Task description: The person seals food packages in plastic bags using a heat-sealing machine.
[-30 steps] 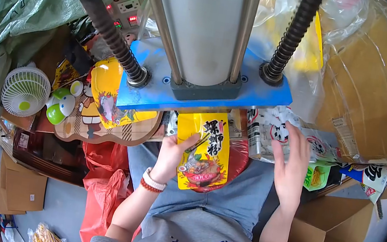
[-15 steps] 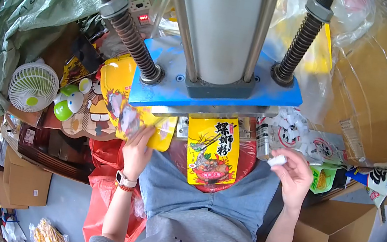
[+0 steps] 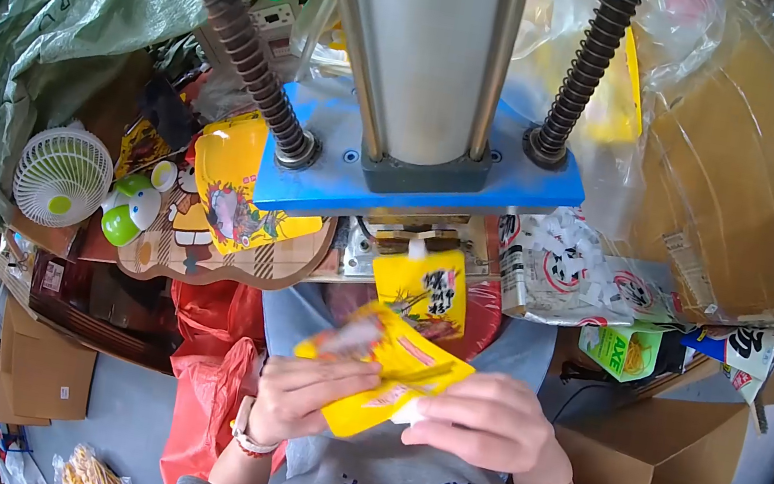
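Note:
A yellow printed pouch (image 3: 397, 370) is tilted in front of my torso, with my left hand (image 3: 307, 397) closed on its left side. My right hand (image 3: 489, 431) pinches a small white plastic spout (image 3: 409, 412) against the pouch's lower right edge; the fingers partly hide it. Behind them, a second yellow pouch (image 3: 420, 288) hangs at the front of the press (image 3: 421, 187), a white spout (image 3: 418, 249) at its top edge. Its lower part is covered by the pouch in my hands.
More yellow pouches (image 3: 233, 179) lie on a patterned board (image 3: 288, 262) at the left, near a small fan (image 3: 63, 176). Loose white spouts (image 3: 567, 255) are heaped on printed film at the right. A cardboard box (image 3: 665, 469) stands lower right, a red bag (image 3: 207, 386) lower left.
My left hand has brought a pouch from the left pile to my front. My right hand has moved inward with its white spout to that pouch's edge. The pouch at the press now sits higher.

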Demonstrator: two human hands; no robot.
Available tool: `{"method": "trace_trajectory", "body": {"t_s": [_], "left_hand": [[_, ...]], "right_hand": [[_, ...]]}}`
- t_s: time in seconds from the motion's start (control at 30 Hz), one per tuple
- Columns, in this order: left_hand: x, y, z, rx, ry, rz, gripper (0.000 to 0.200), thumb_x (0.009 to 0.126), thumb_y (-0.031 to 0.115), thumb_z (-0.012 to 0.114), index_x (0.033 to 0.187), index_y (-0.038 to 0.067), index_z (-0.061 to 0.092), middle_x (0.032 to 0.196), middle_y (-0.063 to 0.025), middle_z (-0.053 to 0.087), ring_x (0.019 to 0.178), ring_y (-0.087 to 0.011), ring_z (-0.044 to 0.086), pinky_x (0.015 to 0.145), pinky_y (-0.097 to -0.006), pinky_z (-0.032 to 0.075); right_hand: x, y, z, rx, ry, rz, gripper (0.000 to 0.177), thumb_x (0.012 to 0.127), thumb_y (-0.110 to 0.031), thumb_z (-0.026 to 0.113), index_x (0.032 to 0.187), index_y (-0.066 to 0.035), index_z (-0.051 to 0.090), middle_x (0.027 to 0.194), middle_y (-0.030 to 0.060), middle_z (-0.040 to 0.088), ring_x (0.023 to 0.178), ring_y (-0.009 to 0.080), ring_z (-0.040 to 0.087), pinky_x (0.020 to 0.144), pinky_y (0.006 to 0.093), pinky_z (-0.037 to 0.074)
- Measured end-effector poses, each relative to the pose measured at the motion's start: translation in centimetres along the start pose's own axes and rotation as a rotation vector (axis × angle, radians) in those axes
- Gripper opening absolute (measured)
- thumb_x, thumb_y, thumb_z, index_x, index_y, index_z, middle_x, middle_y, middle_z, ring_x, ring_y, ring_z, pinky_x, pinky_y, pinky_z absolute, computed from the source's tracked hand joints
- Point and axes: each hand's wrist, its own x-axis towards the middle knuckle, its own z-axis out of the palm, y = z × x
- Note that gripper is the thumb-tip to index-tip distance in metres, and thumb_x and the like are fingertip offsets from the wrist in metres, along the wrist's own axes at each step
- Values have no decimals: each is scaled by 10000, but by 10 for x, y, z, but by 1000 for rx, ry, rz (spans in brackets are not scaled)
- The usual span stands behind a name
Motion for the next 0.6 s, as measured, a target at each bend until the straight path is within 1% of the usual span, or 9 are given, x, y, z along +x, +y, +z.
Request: {"method": "trace_trajectory", "body": {"t_s": [0.07,0.1,0.2,0.33,0.4,0.43,0.47,0.53,0.6], "left_hand": [[-4,-14,22,-125,-49,-136,190,771,68,750,954,16,743,897,-120,742,775,-248,734,672,-296,583],[-1,-18,35,-172,-57,-288,146,795,43,738,938,10,742,888,-131,738,739,-227,723,671,-277,568],[6,-45,74,-463,119,-343,123,835,12,722,955,-6,743,865,-104,744,741,-142,697,666,-253,538],[4,-54,72,-545,-65,-474,125,854,22,717,973,-2,747,898,-81,746,785,-110,683,687,-250,536],[-5,-64,84,-605,-60,-549,177,897,96,709,1048,6,733,907,-59,746,800,-58,648,709,-216,512],[-14,-71,95,-602,-58,-551,177,897,96,709,1048,6,733,907,-59,746,800,-58,648,709,-216,512],[-25,-78,109,-711,19,-663,177,902,99,708,1048,2,732,916,-46,743,804,-54,642,719,-213,509],[-24,-80,117,-876,178,-836,179,914,111,700,1040,-12,728,938,-29,733,817,-56,642,731,-212,506],[-5,-80,105,-936,274,-944,170,920,93,681,1036,-26,717,951,-57,731,838,-92,667,753,-235,527]], "right_hand": [[-4,15,13,46,79,96,281,758,-102,762,1022,-58,678,1054,82,660,894,229,659,734,349,532],[-6,26,17,75,73,207,324,756,-98,773,1056,-42,662,1020,87,657,870,247,648,743,368,524],[-12,43,11,-21,-52,396,379,779,-97,753,1125,-13,623,968,104,646,852,268,624,759,364,512],[-11,45,9,11,-8,427,409,725,-83,810,1095,-11,653,924,112,674,831,262,645,738,345,522],[-17,57,17,38,18,534,437,736,-91,808,1134,-23,642,980,112,667,875,281,645,763,352,522],[-26,64,25,21,26,605,475,744,-106,812,1174,-28,624,1051,123,657,948,295,639,831,360,513],[-25,66,24,23,27,602,475,744,-106,812,1174,-28,624,1051,123,657,948,295,639,831,360,513],[-25,68,16,-172,189,535,499,751,-108,811,1198,-23,606,1103,130,653,1012,285,630,900,364,494],[-29,68,-8,-205,292,621,418,776,-90,791,1152,-8,628,1147,134,653,1063,262,619,932,349,476]]}}
